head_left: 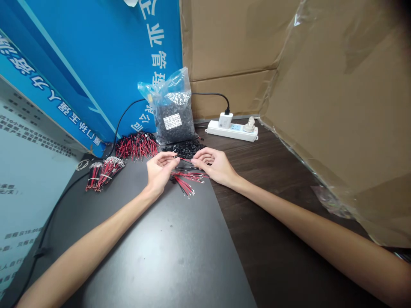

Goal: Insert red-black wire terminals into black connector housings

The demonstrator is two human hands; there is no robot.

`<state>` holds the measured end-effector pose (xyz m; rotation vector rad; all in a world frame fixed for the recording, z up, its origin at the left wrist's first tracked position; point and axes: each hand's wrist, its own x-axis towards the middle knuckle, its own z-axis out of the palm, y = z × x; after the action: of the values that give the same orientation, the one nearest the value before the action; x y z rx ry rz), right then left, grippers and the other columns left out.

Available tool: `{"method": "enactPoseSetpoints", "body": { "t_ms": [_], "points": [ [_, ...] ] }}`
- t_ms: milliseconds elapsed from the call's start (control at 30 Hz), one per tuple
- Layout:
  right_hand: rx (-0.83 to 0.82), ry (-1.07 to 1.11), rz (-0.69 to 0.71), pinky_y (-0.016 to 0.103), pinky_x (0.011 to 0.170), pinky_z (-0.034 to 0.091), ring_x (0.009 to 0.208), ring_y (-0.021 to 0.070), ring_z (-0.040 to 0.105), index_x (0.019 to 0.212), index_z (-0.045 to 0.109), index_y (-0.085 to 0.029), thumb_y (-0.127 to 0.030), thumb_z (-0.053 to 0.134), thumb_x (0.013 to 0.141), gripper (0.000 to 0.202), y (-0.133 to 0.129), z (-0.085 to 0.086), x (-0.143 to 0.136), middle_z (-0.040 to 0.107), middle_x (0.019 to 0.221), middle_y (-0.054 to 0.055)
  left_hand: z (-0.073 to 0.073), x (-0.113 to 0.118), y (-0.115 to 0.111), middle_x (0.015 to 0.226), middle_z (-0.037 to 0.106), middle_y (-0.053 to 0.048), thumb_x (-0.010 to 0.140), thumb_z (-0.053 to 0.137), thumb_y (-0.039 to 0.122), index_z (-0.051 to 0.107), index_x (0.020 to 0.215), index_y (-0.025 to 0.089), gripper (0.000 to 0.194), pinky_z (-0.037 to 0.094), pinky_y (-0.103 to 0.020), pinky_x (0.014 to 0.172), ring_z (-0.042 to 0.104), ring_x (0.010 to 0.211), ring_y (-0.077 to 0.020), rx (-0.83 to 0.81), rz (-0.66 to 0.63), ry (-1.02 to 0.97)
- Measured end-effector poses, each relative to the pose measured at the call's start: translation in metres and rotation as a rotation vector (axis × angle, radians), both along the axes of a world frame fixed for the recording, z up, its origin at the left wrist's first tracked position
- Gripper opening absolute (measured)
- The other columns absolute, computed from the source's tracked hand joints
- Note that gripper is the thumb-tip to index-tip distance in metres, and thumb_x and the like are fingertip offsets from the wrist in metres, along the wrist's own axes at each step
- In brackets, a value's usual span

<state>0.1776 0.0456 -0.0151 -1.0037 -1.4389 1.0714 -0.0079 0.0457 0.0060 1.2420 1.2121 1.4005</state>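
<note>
My left hand [160, 169] pinches one end of a thin red and black wire lead [185, 160], where something small and dark shows at the fingertips. The other end of that lead is between the thumb and fingers of my right hand [215, 164]. Below the hands, several loose red and black wire leads [186, 183] with bright tips lie fanned on the grey tabletop. Just behind the fingers is a pile of small black parts [184, 148], whose exact kind I cannot make out.
A clear bag [175, 117] of dark parts stands at the back, beside a heap of red and black wires [136, 145]. Tied wire bundles [104, 173] lie at left. A white power strip [231, 130] with a plugged-in adapter sits back right. Cardboard walls [337, 107] border the right.
</note>
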Motion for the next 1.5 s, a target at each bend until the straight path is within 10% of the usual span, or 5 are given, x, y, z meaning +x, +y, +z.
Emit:
{"method": "enactPoseSetpoints", "body": {
  "t_ms": [533, 833, 1500],
  "points": [
    [0.018, 0.009, 0.0, 0.031, 0.067, 0.046, 0.07, 0.0157, 0.059, 0.09, 0.071, -0.019, -0.051, 0.064, 0.088, 0.034, 0.003, -0.002, 0.007, 0.068, 0.078, 0.003, 0.003, -0.005, 0.006, 0.064, 0.069, -0.002, 0.054, 0.084, 0.022, 0.073, 0.075, 0.015, 0.025, 0.044, -0.024, 0.058, 0.06, 0.059, -0.0112, -0.044, 0.035, -0.149],
    [0.142, -0.215, 0.003, 0.029, 0.06, 0.036, 0.061, 0.0122, 0.045, 0.079, 0.071, -0.018, -0.038, 0.068, 0.086, 0.021, 0.0, 0.001, 0.006, 0.066, 0.079, 0.002, 0.004, -0.005, 0.004, 0.061, 0.066, -0.001, 0.055, 0.083, 0.023, 0.072, 0.074, 0.016, 0.023, 0.046, -0.025, 0.058, 0.059, 0.058, -0.012, -0.013, 0.013, -0.107],
    [-0.069, -0.004, 0.015, 0.031, 0.072, 0.04, 0.073, 0.0169, 0.054, 0.07, 0.063, -0.02, -0.035, 0.064, 0.075, 0.016, 0.002, 0.006, 0.007, 0.063, 0.073, 0.0, 0.01, -0.018, 0.017, 0.07, 0.067, 0.0, 0.059, 0.08, 0.021, 0.075, 0.077, 0.019, 0.019, 0.043, -0.024, 0.057, 0.055, 0.061, -0.0104, 0.097, 0.05, -0.102]
  ]
}}
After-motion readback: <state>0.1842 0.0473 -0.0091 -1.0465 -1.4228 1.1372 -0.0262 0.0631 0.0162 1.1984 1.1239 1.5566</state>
